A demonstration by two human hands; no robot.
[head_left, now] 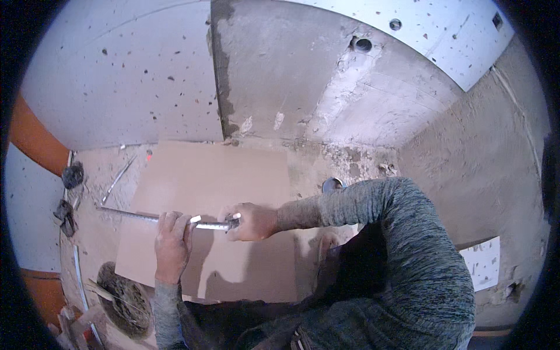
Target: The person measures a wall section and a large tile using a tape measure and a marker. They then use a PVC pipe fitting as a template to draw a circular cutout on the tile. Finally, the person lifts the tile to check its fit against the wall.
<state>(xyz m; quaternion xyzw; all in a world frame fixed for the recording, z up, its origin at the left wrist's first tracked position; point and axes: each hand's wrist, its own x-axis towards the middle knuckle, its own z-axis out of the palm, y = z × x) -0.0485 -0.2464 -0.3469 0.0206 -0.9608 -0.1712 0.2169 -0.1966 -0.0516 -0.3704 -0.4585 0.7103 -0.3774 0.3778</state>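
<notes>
Seen from my end: both hands are on the tape measure strip, spaced apart along it. It crosses in front of the torso, above the brown board on the floor. Long axis runs left-right, left end a bit farther from the body. That end goes past the board's left edge, over bare floor; can't tell if it touches down.

Left hand is the nearer one to that free end: closed on the strip partway along, knuckles up, fingers pointing away from the body, forearm straight up from the lower edge. Small white piece at its fingers, can't identify it.

Right hand is clamped on the strip's right end, by a small dark part I can't make out. Elbow is out wide right, forearm coming in leftward, roughly in line with the strip.
</notes>
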